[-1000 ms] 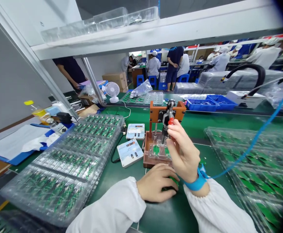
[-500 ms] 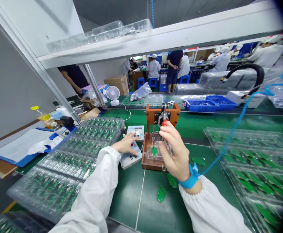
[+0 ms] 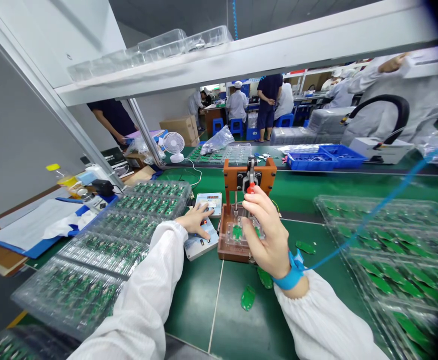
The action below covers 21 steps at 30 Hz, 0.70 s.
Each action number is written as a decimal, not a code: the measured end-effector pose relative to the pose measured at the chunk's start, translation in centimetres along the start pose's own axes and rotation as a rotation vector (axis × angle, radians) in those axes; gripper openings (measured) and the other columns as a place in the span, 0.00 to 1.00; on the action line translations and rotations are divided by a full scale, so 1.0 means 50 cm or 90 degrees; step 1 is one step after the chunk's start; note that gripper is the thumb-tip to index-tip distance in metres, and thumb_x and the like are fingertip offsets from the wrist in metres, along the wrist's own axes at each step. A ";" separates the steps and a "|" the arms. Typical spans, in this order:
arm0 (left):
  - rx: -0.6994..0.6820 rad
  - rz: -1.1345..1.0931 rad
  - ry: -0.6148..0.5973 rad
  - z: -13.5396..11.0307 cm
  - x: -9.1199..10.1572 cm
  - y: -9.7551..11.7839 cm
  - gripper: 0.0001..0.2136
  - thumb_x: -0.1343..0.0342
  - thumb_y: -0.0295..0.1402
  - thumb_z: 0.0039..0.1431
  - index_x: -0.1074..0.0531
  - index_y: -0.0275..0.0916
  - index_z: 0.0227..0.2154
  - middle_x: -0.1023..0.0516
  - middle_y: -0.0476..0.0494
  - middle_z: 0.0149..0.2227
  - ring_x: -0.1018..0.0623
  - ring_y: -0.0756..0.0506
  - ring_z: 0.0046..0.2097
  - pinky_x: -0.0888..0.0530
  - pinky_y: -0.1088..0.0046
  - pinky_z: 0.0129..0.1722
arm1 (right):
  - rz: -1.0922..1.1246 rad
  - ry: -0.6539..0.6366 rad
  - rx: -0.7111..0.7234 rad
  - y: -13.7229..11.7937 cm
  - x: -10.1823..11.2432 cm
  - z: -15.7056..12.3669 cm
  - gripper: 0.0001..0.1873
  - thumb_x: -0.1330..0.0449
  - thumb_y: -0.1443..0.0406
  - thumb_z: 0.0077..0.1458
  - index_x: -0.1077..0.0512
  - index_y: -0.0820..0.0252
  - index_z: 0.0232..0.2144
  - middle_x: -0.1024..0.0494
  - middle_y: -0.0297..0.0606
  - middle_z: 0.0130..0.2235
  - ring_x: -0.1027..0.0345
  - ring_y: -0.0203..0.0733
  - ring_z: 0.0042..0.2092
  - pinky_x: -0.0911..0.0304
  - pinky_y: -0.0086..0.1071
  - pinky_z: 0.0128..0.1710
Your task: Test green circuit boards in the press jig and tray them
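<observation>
My left hand (image 3: 193,220) lies with fingers spread over two white instrument boxes, a lower one (image 3: 199,246) and an upper one (image 3: 216,197) with red digits. My right hand (image 3: 267,235), in a blue wrist strap (image 3: 293,272), has its fingers curled round the red-tipped lever handle (image 3: 251,188) of a toggle-clamp test fixture. The fixture has an orange frame (image 3: 231,176) and a brown base (image 3: 232,251). Under the clear plate on the base sits a green circuit board (image 3: 237,231), partly hidden by my right hand. Loose green boards (image 3: 248,298) lie in front of the fixture.
Clear trays of circuit boards (image 3: 128,227) stand at left, and trays of green boards (image 3: 391,270) at right. A blue cord (image 3: 369,222) runs from the strap. Behind are a small fan (image 3: 174,145), blue bins (image 3: 311,161) and co-workers. A shelf (image 3: 264,62) crosses overhead.
My right hand stays at the lever, which looks slightly lower. My left hand stays on the boxes, fingers slightly shifted. A co-worker in white has come into view at the back right.
</observation>
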<state>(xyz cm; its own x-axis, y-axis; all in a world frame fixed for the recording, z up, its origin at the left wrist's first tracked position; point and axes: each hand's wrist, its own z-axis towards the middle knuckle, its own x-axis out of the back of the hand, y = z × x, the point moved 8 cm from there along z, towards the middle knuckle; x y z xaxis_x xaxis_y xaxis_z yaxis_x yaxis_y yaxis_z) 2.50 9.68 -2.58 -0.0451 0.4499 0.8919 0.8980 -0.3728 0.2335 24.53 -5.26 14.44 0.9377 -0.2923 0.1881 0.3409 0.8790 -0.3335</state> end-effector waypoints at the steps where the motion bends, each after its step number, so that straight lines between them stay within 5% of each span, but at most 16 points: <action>1: -0.003 0.000 0.004 -0.002 0.001 0.000 0.61 0.33 0.64 0.39 0.51 0.43 0.73 0.67 0.33 0.75 0.66 0.22 0.73 0.56 0.36 0.68 | 0.000 -0.001 0.000 0.000 0.000 0.000 0.33 0.44 0.77 0.61 0.36 0.48 0.64 0.26 0.41 0.59 0.42 0.55 0.69 0.37 0.60 0.66; 13: 0.044 0.011 -0.008 -0.045 0.014 -0.016 0.61 0.28 0.52 0.38 0.52 0.38 0.73 0.65 0.33 0.75 0.64 0.21 0.73 0.53 0.42 0.70 | 0.002 -0.002 0.001 0.001 -0.002 -0.002 0.34 0.44 0.78 0.61 0.37 0.48 0.65 0.28 0.41 0.60 0.42 0.55 0.69 0.38 0.59 0.67; 21: 0.055 0.050 -0.063 -0.036 0.013 -0.018 0.64 0.29 0.57 0.38 0.57 0.40 0.74 0.67 0.35 0.76 0.66 0.23 0.74 0.55 0.43 0.70 | 0.001 -0.001 0.018 -0.005 0.000 -0.002 0.33 0.43 0.79 0.60 0.36 0.52 0.64 0.28 0.43 0.60 0.43 0.53 0.70 0.37 0.57 0.67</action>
<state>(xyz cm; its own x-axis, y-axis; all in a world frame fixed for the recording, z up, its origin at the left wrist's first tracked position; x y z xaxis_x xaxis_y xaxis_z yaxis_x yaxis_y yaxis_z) 0.89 8.84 -1.49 0.0663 0.5022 0.8622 0.9319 -0.3401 0.1264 24.43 -5.50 14.43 0.9381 -0.2905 0.1885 0.3373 0.8897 -0.3078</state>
